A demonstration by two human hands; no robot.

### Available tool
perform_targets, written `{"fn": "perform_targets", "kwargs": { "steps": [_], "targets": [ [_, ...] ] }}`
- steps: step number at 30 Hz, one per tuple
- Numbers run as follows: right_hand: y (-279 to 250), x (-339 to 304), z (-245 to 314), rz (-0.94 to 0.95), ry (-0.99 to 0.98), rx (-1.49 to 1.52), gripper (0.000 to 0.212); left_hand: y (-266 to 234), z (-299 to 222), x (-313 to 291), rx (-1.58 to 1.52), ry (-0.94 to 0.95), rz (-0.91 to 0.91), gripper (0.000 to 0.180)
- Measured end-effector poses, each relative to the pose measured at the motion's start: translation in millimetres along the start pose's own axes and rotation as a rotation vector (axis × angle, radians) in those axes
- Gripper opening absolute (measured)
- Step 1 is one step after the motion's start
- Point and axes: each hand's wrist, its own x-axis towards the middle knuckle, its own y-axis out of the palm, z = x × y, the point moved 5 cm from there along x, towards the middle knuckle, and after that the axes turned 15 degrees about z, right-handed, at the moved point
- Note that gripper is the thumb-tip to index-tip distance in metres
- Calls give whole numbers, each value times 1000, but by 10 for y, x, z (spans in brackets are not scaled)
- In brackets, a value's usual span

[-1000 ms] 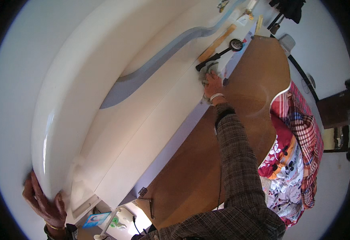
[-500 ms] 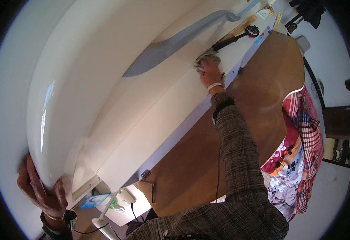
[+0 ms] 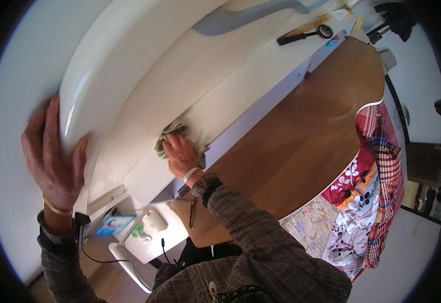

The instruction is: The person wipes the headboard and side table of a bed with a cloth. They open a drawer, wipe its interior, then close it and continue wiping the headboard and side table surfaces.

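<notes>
My right hand (image 3: 181,157) presses a crumpled grey-green cloth (image 3: 174,132) onto a cream-white ledge (image 3: 240,76), its fingers bent over the fabric. Part of the cloth sticks out beneath the palm. At the left, my left hand (image 3: 56,156) holds the rounded edge of a glossy white panel (image 3: 124,55), with fingers on the outer side and the thumb on the near side. A black hairbrush (image 3: 306,35) lies farther along the ledge, apart from both hands.
A brown wooden door panel (image 3: 291,136) hangs open beside the ledge. A wooden strip (image 3: 309,24) lies behind the hairbrush. Below stands a white table (image 3: 165,235) with a blue card (image 3: 113,225) and cables near it. Patterned bedding (image 3: 359,202) is at the right.
My right hand has drawn the cloth along the ledge toward me and to the left, away from the hairbrush. My left hand sits higher on the panel's edge.
</notes>
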Motion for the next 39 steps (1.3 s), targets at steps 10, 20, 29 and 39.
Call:
{"fn": "perform_targets", "kwargs": {
  "steps": [10, 20, 29, 39],
  "targets": [
    [1129, -171, 1358, 295, -269, 173, 37, 1, -5, 8, -35, 57, -131, 61],
    [-1046, -667, -2579, -760, 425, 1041, 29, 41, 47, 42, 22, 38, -68, 60],
    [-1112, -235, -2727, -771, 419, 397, 43, 28, 22, 23, -13, 104, -111, 61],
    [877, -838, 470, -243, 202, 510, 67, 10, -29, 139, -56, 57, -141, 65]
  ]
}}
